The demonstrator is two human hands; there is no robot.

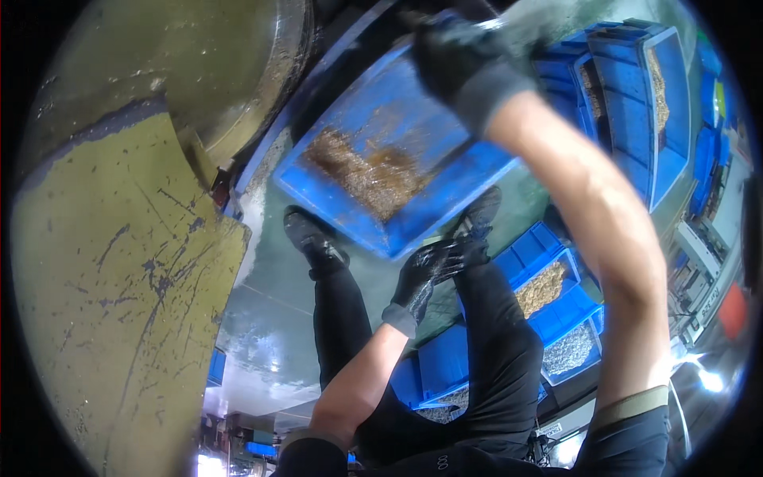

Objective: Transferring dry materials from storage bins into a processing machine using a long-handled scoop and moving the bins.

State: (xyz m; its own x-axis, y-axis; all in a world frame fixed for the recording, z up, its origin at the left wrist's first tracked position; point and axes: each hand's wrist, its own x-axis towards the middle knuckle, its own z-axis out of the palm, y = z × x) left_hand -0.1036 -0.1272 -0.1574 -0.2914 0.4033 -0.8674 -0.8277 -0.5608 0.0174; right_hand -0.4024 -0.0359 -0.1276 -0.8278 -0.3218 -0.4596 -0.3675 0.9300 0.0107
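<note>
Before me is a blue plastic bin (469, 171), its floor partly covered by a heap of small brownish-gold pieces (373, 175), too fine to name. My right hand (457, 63), in a black glove with a grey cuff, reaches over the bin's far right side. Motion smears its fingers, so whether it grips the rim or anything else is unclear. Closer to my body, my left hand (429, 274), gloved the same way, hangs below the bin's near corner. Its fingers stretch rightward in front of my right leg, with nothing visible in them.
On the left stands a large yellow-green machine (127, 270) with a scratched panel and a round basin (183, 63). Blue bins (636, 103) stand at the far right. More blue bins (568, 306) with gold or silvery pieces sit beside and behind my right leg. My shoes flank the near bin.
</note>
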